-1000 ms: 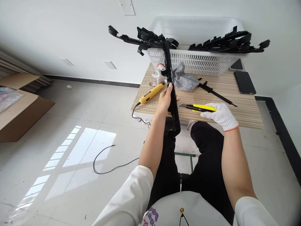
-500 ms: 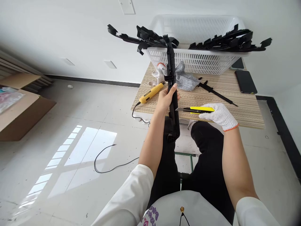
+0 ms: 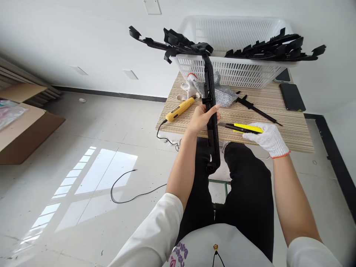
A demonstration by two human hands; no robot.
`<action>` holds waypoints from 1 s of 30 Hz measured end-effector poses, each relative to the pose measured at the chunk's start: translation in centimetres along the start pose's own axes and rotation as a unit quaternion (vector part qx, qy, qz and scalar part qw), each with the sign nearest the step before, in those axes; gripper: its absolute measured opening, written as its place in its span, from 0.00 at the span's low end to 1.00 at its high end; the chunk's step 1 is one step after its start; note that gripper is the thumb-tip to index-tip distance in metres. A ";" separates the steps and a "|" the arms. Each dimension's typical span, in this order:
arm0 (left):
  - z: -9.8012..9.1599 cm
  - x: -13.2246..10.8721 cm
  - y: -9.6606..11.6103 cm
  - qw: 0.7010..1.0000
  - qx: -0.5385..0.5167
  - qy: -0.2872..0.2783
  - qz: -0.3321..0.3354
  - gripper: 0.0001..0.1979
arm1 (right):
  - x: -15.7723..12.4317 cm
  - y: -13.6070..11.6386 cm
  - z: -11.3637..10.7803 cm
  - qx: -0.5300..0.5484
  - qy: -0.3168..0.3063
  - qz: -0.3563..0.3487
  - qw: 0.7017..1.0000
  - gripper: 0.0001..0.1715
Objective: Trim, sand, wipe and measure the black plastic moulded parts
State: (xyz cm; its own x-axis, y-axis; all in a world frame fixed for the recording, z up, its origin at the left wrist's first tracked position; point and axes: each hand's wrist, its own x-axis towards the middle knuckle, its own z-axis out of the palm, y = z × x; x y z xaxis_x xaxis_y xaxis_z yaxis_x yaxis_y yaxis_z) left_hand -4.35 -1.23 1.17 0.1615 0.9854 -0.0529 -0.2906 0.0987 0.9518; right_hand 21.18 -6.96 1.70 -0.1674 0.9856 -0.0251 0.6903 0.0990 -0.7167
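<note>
My bare left hand (image 3: 204,118) is closed around a long black plastic part (image 3: 213,142), which stands lengthwise in front of me, its lower end past the table's front edge. In my right hand (image 3: 268,139), which wears a white knit glove with an orange cuff, is a yellow and black utility knife (image 3: 247,128). Its blade is out and points left, close beside the black part; whether it touches cannot be made out. Behind the part lie a grey cloth (image 3: 225,97) and a white glove (image 3: 189,88).
A white plastic basket (image 3: 236,68) with several black parts (image 3: 275,48) across its rim stands at the table's back. On the wooden table (image 3: 178,128) are a yellow corded tool (image 3: 180,109), black calipers (image 3: 257,109) and a phone (image 3: 292,97). A cardboard box (image 3: 25,129) sits at left.
My left hand and the black part have shifted slightly right and down. My right hand has moved a little to the right with the knife.
</note>
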 end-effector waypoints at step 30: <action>1.1 -1.3 0.8 0.994 0.003 0.104 0.038 0.16 | -1.8 0.8 -0.8 -0.015 -0.005 0.028 0.999 0.19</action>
State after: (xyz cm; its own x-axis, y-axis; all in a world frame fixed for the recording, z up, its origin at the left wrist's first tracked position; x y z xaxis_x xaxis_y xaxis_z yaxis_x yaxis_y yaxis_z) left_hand -3.72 -2.61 2.35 -0.0595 0.9974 -0.0412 -0.2882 0.0224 0.9573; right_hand 22.58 -8.53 1.76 -0.1358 0.9881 -0.0718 0.7197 0.0486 -0.6926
